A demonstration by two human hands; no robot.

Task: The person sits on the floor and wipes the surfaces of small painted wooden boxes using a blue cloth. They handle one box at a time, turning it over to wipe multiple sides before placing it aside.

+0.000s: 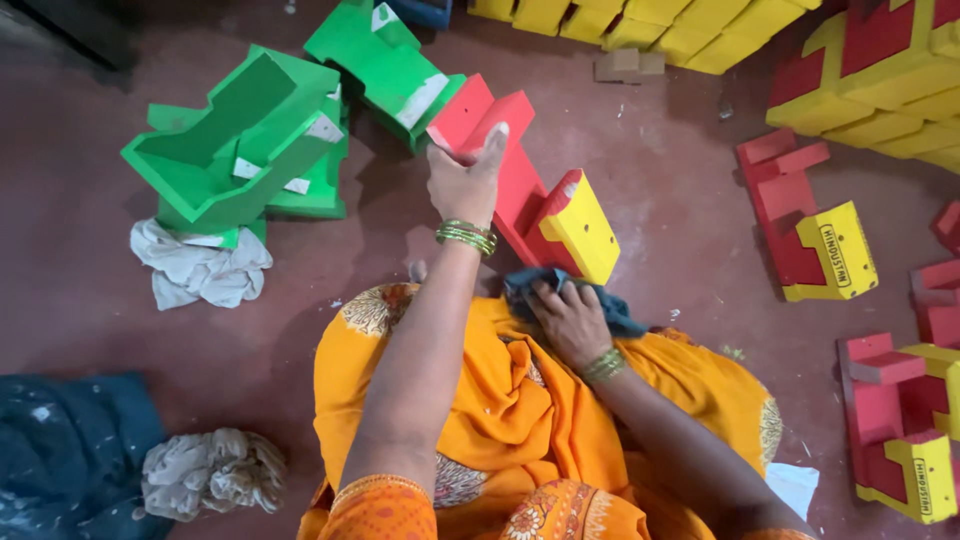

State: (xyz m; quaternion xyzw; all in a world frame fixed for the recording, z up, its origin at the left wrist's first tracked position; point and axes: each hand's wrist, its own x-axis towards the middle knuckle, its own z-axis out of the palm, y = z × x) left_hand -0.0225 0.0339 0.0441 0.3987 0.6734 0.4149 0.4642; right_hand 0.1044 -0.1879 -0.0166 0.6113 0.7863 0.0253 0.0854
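Your left hand (465, 180) clamps the angular red-and-yellow painted block (530, 205) at its 11 o'clock end — right hand (570, 320) bunches a soft, crumpled blue-grey cloth (610, 305) at 5 o'clock.

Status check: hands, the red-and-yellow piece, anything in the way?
Left hand grips red-and-yellow piece at its top end. Right hand presses blue cloth at its base. Green pieces stacked left, apart.

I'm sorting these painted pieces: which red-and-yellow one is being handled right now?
The red-and-yellow piece at centre, tilted up off the floor: the left hand grips its red top end, the right hand presses a dark cloth at its base. The others lie untouched at right.
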